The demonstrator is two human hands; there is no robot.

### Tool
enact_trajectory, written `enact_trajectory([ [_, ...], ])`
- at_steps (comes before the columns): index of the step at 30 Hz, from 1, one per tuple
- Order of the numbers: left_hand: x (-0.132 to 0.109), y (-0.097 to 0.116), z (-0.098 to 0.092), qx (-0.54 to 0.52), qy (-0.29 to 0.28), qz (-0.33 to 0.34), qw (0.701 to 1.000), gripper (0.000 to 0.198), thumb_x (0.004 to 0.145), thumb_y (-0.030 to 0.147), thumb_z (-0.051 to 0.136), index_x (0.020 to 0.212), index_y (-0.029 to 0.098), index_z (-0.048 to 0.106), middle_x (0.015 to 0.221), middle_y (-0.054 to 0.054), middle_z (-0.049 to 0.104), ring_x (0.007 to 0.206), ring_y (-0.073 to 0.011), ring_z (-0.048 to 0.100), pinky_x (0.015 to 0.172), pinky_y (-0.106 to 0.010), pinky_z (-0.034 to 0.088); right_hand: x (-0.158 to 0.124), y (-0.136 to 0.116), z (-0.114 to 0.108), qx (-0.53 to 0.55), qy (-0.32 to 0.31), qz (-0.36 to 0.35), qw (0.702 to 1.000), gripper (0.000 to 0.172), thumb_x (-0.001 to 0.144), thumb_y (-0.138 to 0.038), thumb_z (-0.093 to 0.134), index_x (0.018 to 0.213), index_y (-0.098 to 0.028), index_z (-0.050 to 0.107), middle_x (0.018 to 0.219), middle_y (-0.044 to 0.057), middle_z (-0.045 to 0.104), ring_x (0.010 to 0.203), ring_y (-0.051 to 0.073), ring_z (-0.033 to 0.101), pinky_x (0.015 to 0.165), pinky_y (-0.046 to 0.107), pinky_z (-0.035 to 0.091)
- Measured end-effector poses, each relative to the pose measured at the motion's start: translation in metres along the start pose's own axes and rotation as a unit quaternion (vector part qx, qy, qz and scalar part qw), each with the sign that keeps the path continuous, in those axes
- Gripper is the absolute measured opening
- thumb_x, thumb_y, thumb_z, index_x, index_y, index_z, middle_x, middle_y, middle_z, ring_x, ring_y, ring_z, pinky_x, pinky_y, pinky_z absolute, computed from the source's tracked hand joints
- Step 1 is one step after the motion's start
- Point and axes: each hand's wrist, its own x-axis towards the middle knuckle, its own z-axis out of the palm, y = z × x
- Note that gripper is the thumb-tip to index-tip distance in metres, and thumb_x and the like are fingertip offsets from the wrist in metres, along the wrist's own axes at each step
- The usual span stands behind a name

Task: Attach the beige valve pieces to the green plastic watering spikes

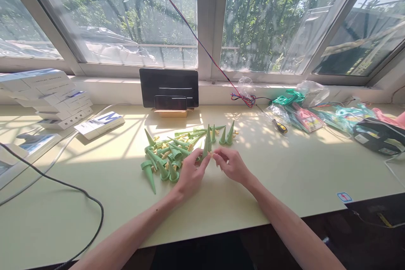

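Note:
My left hand is closed around a green cone-shaped spike, which points up and away from me. The fingertips of my right hand are pinched at a small pale yellow piece at the near end of the spike. To the left of my hands lies a loose pile of green spikes, with small yellow pieces among them. A few more green cones stand upright just beyond my right hand. One spike lies at the pile's near left edge, its tip toward me.
A dark tablet and a phone lean on a stand by the window. White boxes are stacked at the left, near a black cable. A screwdriver, bagged bundles and a black pouch lie at the right.

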Motion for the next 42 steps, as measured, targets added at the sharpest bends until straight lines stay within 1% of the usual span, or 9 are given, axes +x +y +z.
enact_trajectory([
  [3, -0.0001, -0.0006, 0.0002, -0.001, 0.003, 0.003, 1.000, 0.023, 0.092, 0.042, 0.057, 0.091, 0.019, 0.062, 0.080, -0.001, 0.057, 0.065, -0.0120, 0.049, 0.059, -0.023, 0.046, 0.0002, -0.0021, -0.0011, -0.002, 0.004, -0.016, 1.000, 0.022, 0.096, -0.038, 0.055, 0.096, -0.018, 0.063, 0.069, -0.001, 0.059, 0.053, 0.011, 0.051, 0.053, 0.024, 0.043],
  [6, 0.0001, -0.0003, 0.0001, 0.001, 0.008, -0.001, 1.000, 0.024, 0.092, 0.042, 0.055, 0.089, 0.019, 0.060, 0.078, 0.000, 0.055, 0.065, -0.0119, 0.048, 0.059, -0.024, 0.046, 0.0002, -0.0012, -0.0016, -0.005, 0.013, -0.025, 1.000, 0.019, 0.095, -0.036, 0.056, 0.098, -0.019, 0.063, 0.079, 0.002, 0.063, 0.057, 0.011, 0.054, 0.055, 0.025, 0.046],
  [8, 0.0002, 0.0000, 0.0001, 0.001, 0.010, -0.003, 1.000, 0.026, 0.093, 0.043, 0.054, 0.087, 0.019, 0.060, 0.078, -0.001, 0.055, 0.064, -0.0120, 0.048, 0.059, -0.024, 0.046, 0.0003, -0.0002, -0.0015, -0.005, 0.016, -0.027, 1.000, 0.018, 0.095, -0.035, 0.056, 0.097, -0.019, 0.063, 0.080, 0.003, 0.063, 0.057, 0.011, 0.054, 0.056, 0.026, 0.046],
  [19, 0.0004, 0.0006, -0.0002, 0.003, 0.001, -0.001, 1.000, 0.024, 0.093, 0.042, 0.055, 0.089, 0.019, 0.061, 0.081, -0.001, 0.057, 0.066, -0.0121, 0.050, 0.057, -0.023, 0.046, 0.0002, -0.0025, -0.0017, 0.002, 0.000, -0.026, 1.000, 0.023, 0.098, -0.036, 0.052, 0.088, -0.018, 0.062, 0.065, -0.001, 0.057, 0.054, 0.011, 0.049, 0.055, 0.025, 0.041],
  [28, -0.0009, 0.0019, -0.0017, 0.011, -0.017, 0.014, 1.000, 0.023, 0.093, 0.040, 0.056, 0.085, 0.019, 0.058, 0.080, -0.001, 0.056, 0.070, -0.0128, 0.050, 0.059, -0.023, 0.048, -0.0011, 0.0001, -0.0019, -0.014, -0.021, -0.006, 1.000, 0.038, 0.101, -0.042, 0.042, 0.073, -0.019, 0.055, 0.054, -0.002, 0.049, 0.051, 0.012, 0.044, 0.053, 0.025, 0.037],
  [31, -0.0010, 0.0014, -0.0016, 0.009, -0.025, 0.017, 0.999, 0.022, 0.092, 0.040, 0.056, 0.088, 0.020, 0.060, 0.082, -0.001, 0.058, 0.073, -0.0137, 0.052, 0.062, -0.024, 0.050, -0.0012, 0.0028, -0.0015, -0.019, -0.029, -0.012, 0.999, 0.042, 0.102, -0.042, 0.039, 0.068, -0.020, 0.052, 0.053, -0.003, 0.046, 0.051, 0.012, 0.042, 0.054, 0.026, 0.036],
  [35, -0.0012, 0.0015, -0.0015, 0.008, -0.022, 0.011, 1.000, 0.024, 0.092, 0.043, 0.056, 0.087, 0.019, 0.061, 0.080, -0.001, 0.058, 0.070, -0.0136, 0.051, 0.060, -0.024, 0.049, -0.0011, 0.0064, -0.0003, -0.027, -0.025, -0.019, 0.999, 0.047, 0.103, -0.045, 0.036, 0.064, -0.020, 0.048, 0.056, -0.002, 0.045, 0.052, 0.012, 0.040, 0.054, 0.026, 0.034],
  [38, -0.0013, 0.0032, -0.0012, -0.001, -0.019, 0.003, 1.000, 0.026, 0.091, 0.044, 0.057, 0.085, 0.019, 0.060, 0.079, -0.001, 0.058, 0.066, -0.0125, 0.051, 0.057, -0.024, 0.048, -0.0009, 0.0059, -0.0002, -0.011, -0.025, -0.003, 1.000, 0.047, 0.102, -0.047, 0.036, 0.068, -0.020, 0.052, 0.055, -0.003, 0.046, 0.052, 0.012, 0.042, 0.053, 0.025, 0.035],
  [42, -0.0004, 0.0046, -0.0007, -0.026, -0.009, -0.011, 1.000, 0.024, 0.090, 0.042, 0.059, 0.083, 0.018, 0.059, 0.077, 0.000, 0.057, 0.061, -0.0108, 0.049, 0.053, -0.023, 0.046, -0.0003, 0.0012, -0.0016, 0.011, -0.027, 0.000, 1.000, 0.034, 0.099, -0.046, 0.046, 0.086, -0.019, 0.061, 0.067, -0.001, 0.056, 0.054, 0.011, 0.047, 0.053, 0.024, 0.038],
])
